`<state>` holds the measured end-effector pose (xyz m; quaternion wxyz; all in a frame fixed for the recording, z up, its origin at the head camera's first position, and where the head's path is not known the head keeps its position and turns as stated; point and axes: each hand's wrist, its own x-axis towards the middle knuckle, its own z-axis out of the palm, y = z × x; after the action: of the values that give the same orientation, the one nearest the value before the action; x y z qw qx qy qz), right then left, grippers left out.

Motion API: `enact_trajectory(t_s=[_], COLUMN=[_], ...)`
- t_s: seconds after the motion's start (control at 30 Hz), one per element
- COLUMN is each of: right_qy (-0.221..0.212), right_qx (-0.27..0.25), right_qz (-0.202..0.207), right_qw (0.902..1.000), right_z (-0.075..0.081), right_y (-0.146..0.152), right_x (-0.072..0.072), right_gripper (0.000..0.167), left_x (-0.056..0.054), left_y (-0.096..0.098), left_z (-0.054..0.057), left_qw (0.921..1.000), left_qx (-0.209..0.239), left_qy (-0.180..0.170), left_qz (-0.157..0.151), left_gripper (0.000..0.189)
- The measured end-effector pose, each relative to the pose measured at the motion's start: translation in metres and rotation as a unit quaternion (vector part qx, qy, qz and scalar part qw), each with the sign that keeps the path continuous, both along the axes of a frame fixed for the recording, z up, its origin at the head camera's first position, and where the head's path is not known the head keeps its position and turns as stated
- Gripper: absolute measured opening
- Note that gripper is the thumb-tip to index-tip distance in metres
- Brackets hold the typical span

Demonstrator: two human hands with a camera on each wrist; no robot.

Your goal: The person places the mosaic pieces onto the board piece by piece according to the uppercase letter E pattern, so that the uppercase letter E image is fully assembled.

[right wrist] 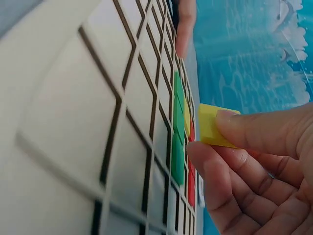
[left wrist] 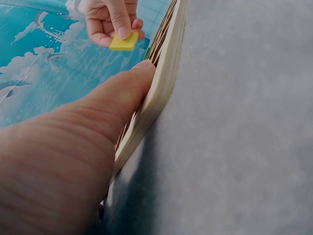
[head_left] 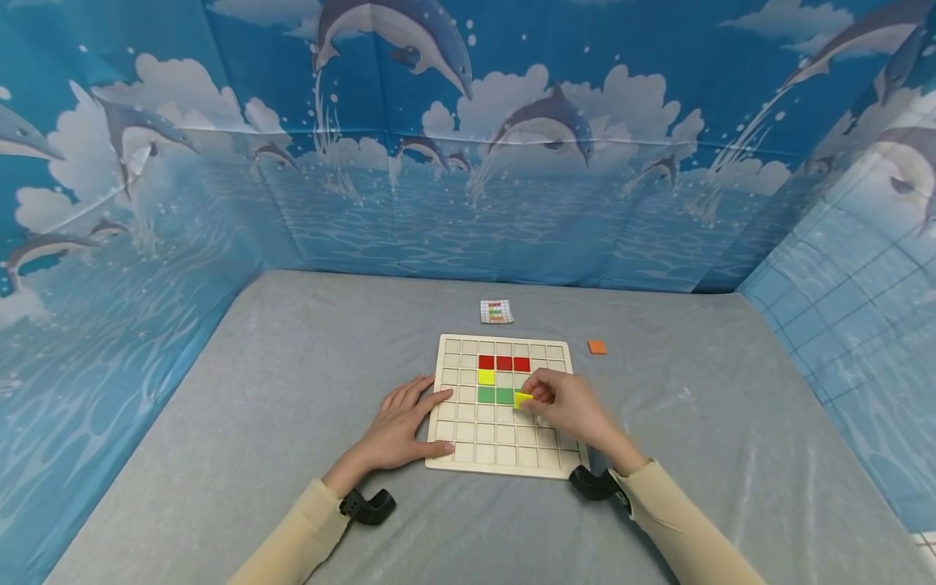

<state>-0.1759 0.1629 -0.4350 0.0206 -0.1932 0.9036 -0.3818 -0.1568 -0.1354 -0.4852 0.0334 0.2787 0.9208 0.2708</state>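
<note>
A wooden grid board (head_left: pixel 506 457) lies on the grey-covered table. Between thumb and fingers my right hand (head_left: pixel 574 410) pinches a yellow square tile (right wrist: pixel 215 125), held just above the board's right-middle part. My left hand (head_left: pixel 395 426) rests at the board's left edge, its fingers extended and its thumb (left wrist: pixel 129 85) on the rim. Red tiles (head_left: pixel 504 363) form a row near the top of the grid. Below their left end sits another yellow tile (head_left: pixel 486 377), and under that come green tiles (head_left: pixel 486 395), partly hidden by the right hand in the head view.
A small pattern card (head_left: pixel 496 312) with coloured squares lies behind the board. To the board's right, an orange square tile (head_left: pixel 597 347) lies on the grey table cover (head_left: pixel 292 349). Dolphin-printed curtains (head_left: pixel 512 203) stand around the table.
</note>
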Motion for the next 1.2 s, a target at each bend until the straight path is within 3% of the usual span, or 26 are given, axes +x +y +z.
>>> enact_trajectory(t_s=[0.33,1.0,1.2], right_qy=[0.008,0.024,0.012], right_qx=[-0.024,0.026,0.029], right_qz=[0.055,0.048,0.043], right_qw=[0.9982,0.9982,0.9986], right_z=[-0.004,-0.012,-0.013], right_y=[-0.027,-0.045,-0.045], right_x=[0.0,-0.002,-0.002], right_gripper=[0.012,0.014,0.012], left_x=[0.0,-0.002,-0.001], left_y=[-0.001,0.0,0.0], left_z=[0.0,-0.001,0.0], left_qw=[1.0,1.0,1.0], left_qx=[0.004,0.0,-0.001], left_qy=[0.0,0.005,0.0], left_qz=[0.0,-0.001,0.001], left_gripper=[0.079,0.08,0.08])
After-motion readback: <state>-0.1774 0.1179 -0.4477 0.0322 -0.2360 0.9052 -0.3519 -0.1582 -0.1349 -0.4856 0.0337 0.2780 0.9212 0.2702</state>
